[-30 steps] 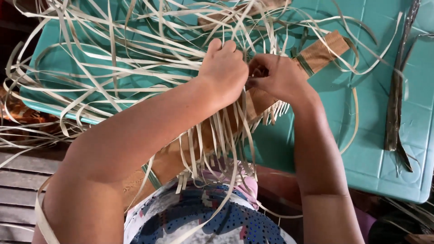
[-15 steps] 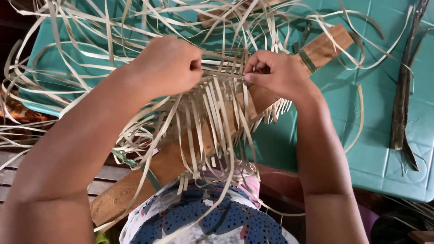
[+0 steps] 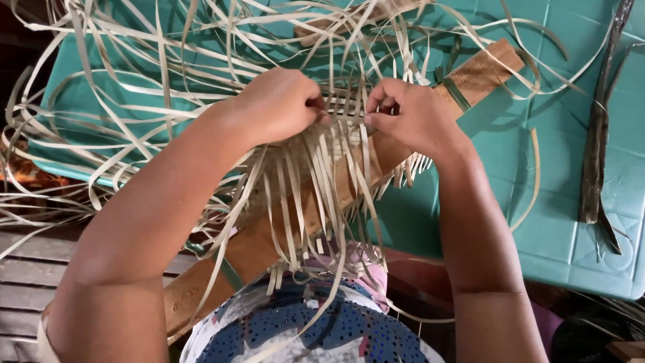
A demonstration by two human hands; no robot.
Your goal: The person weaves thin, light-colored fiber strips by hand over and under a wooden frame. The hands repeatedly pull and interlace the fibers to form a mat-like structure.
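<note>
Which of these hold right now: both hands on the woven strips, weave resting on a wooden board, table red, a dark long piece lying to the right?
1. Both the left hand and right hand pinch the pale woven strips. True.
2. The weave lies over a wooden board. True.
3. The table is red. False: it is teal.
4. A dark long piece lies on the table's right side. True.
5. The right hand holds that dark piece. False: it lies apart, untouched.
</note>
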